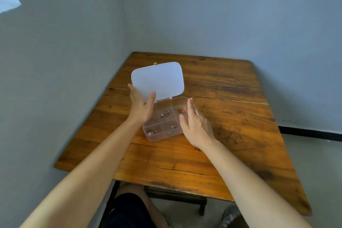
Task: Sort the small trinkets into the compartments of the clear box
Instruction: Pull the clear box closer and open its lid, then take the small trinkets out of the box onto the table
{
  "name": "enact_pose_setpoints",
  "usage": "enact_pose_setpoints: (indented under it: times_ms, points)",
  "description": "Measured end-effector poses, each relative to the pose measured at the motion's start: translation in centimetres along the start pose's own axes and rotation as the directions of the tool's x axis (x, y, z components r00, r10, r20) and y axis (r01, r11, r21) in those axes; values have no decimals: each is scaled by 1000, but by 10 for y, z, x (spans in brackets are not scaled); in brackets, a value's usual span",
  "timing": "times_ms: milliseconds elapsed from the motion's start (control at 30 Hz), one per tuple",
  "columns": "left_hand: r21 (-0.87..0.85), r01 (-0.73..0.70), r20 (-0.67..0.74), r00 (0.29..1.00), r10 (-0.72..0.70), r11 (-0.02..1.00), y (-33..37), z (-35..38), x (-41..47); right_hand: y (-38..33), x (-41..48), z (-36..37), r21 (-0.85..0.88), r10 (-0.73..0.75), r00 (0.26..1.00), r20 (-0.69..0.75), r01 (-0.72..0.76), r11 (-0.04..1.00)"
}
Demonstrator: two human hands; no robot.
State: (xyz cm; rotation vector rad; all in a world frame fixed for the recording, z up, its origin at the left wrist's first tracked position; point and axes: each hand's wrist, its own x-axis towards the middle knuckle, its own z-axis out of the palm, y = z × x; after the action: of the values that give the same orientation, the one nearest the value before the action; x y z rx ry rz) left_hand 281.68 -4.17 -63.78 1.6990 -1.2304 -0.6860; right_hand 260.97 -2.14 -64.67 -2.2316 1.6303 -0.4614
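A clear plastic box (158, 138) with several compartments lies on the wooden table (222, 87). Its frosted lid (157, 79) stands raised at the back. My left hand (140, 107) grips the lid's lower left edge, thumb in front and fingers behind. My right hand (196, 126) rests flat against the box's right side, fingers apart, holding nothing. Silver trinkets (165, 113) lie in a middle compartment, gold ones with a red piece (181, 111) in the back right one, and more (151, 132) in the front cells. A small gold trinket (155, 63) peeks from behind the lid.
The table stands in a corner between two pale blue walls, its left edge close to the wall. My knees and a chair frame (175, 196) show below the near edge.
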Motion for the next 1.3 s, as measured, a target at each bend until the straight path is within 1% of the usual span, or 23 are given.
enact_pose_setpoints:
  times_ms: [67, 167, 233, 333, 367, 433, 467, 533, 567, 633, 700, 767, 833, 967, 1100, 1200, 1300]
  points:
    - [32, 85, 50, 995, -87, 996, -14, 3, 1, -3, -6, 3, -16, 12, 1000, -16, -12, 1000]
    - [63, 128, 88, 987, -134, 990, -21, 4, -2, -5, -12, 4, -9, 15, 999, -43, -15, 1000]
    - [65, 111, 92, 989, -117, 992, -19, 2, -4, -6, -14, 4, 11, 20, 999, -50, -19, 1000]
    - [85, 46, 93, 994, -54, 995, -17, -5, -8, -8, -19, 5, 38, -1, 999, -53, 4, 999]
    - [124, 48, 97, 993, -61, 991, -17, -6, -12, -8, -19, 5, 60, -9, 999, -54, 12, 998]
    - [253, 68, 84, 992, -91, 965, -16, -7, -23, -4, -18, 3, 172, -5, 998, -62, 16, 985]
    - [320, 40, 60, 996, -63, 946, -15, -7, -30, 0, -18, 1, 248, 6, 998, -68, 12, 969]
    - [410, -106, 38, 994, 99, 906, -9, -9, -44, 7, -17, -4, 380, 35, 997, -75, -4, 925]
    - [431, -202, 49, 979, 200, 879, -9, -10, -49, 11, -17, -7, 423, 47, 996, -69, -13, 906]
    - [490, -372, 101, 922, 373, 788, -9, -12, -59, 17, -16, -13, 445, 50, 998, -35, -29, 895]
    - [519, -463, 178, 881, 439, 718, -11, -10, -65, 20, -14, -20, 416, 42, 999, 9, -42, 909]
    - [504, -473, 245, 881, 406, 723, -6, -7, -68, 19, -9, -26, 361, 37, 999, 38, -48, 931]
    - [495, -437, 265, 899, 349, 751, -3, -4, -65, 16, -4, -31, 283, 18, 998, 60, -34, 958]
    - [514, -379, 273, 923, 272, 770, 5, -1, -53, 10, 6, -34, 111, -25, 990, 136, 10, 994]
    - [568, -309, 262, 947, 188, 763, 9, 2, -42, 3, 18, -34, -19, -10, 985, 172, 14, 1000]
    - [607, -290, 258, 953, 161, 740, 10, 7, -42, -1, 26, -31, -52, 18, 984, 180, -8, 999]
    - [615, -239, 219, 967, 129, 752, 12, 10, -40, -6, 35, -27, -19, 85, 981, 174, -83, 996]
